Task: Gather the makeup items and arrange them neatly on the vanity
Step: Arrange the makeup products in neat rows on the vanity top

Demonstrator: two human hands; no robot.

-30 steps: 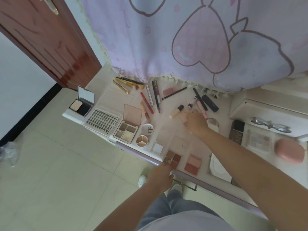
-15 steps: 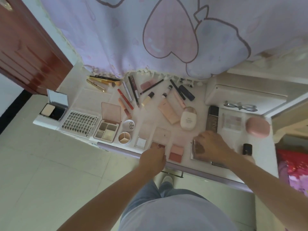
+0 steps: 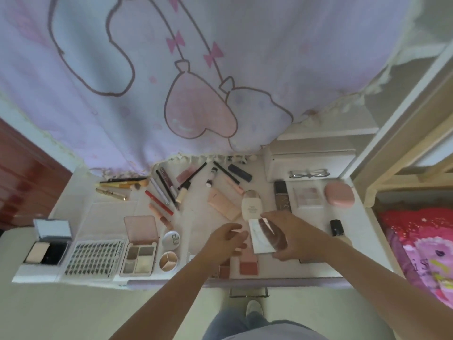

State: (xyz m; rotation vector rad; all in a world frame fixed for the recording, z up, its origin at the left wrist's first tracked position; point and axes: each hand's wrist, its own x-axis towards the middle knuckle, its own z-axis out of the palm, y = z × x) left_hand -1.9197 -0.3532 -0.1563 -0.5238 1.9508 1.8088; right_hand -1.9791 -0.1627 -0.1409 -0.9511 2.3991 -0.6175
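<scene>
Bare forearms, blue jeans [image 3: 235, 322], pale top, white shoe [image 3: 253, 307] (one visible).

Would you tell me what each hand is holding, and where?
Right hand grips the flat mirrored palette by its right edge; left hand holds nothing.

Right hand [image 3: 291, 238] gripping, left hand [image 3: 226, 244] loosely open

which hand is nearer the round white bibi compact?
Left. The left hand hovers just right of the round white compact, not touching it. The right hand is farther right, holding a mirrored palette.
</scene>
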